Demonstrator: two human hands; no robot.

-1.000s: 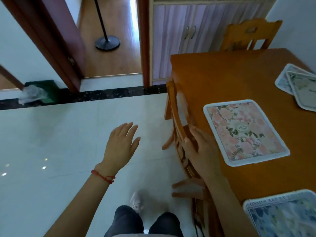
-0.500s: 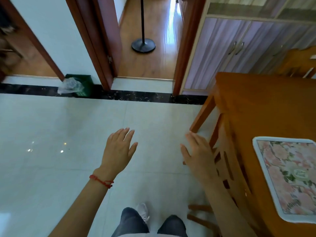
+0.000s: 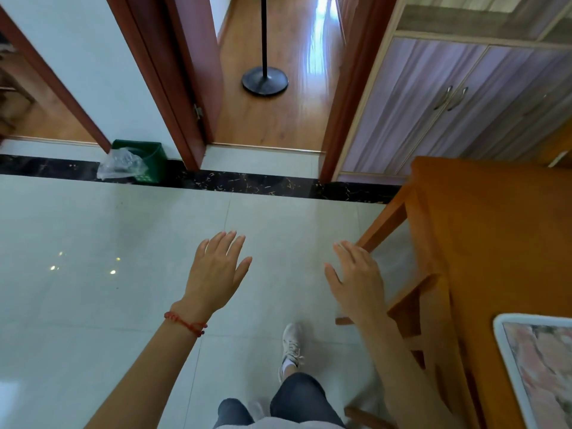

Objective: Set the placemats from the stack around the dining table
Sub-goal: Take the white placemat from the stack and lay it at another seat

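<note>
Head view | left hand [image 3: 216,274] flat, fingers spread, empty | right hand [image 3: 359,280] likewise, empty | one floral placemat [image 3: 538,366] on dining table [image 3: 495,227], 4 o'clock

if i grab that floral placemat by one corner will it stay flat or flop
The placemat would probably droop some: it looks like thin cloth with a stitched white border. It is likely light, since it lies flat. It may slide easily on the table, whose top looks smooth.

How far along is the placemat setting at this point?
Done: one floral placemat lies on the table. In hand: nothing; the left hand and right hand are open and empty over the floor. Left: the table's far end is bare; the stack is out of view.
</note>
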